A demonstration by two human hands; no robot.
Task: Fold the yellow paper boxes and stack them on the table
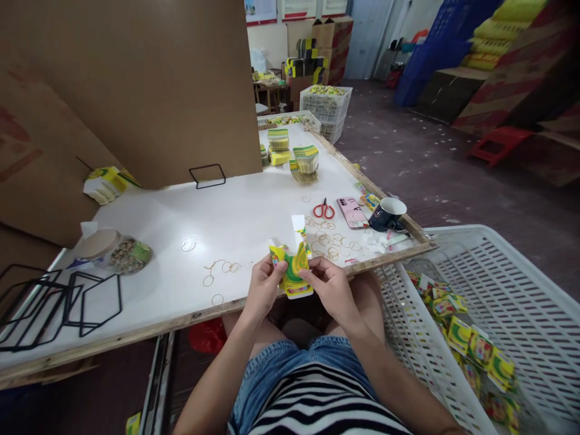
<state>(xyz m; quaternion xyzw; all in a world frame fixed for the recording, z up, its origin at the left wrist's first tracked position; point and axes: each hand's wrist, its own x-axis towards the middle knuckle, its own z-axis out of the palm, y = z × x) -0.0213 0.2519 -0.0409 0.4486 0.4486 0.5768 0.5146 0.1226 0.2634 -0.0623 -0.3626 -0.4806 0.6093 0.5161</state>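
A small yellow and green cardboard box [294, 270] is held between my two hands over the front edge of the table. Its top flaps stand unfolded, with a white flap pointing away from me. My left hand [266, 281] pinches the box's left side, thumb on the printed face. On the opposite side, my right hand [330, 285] grips it with the thumb near the lower right corner. The inside of the box is hidden from view. Several loose rubber bands [333, 252] lie just beyond my right hand.
On the white table [167, 226] are red-handled scissors [324, 209], a pink phone [352, 212], a dark mug [386, 215], stacked flat cartons [305, 163], a jar [130, 255] and black wire stands [93, 302]. A white plastic basket [534, 284] with several small boxes stands at my right.
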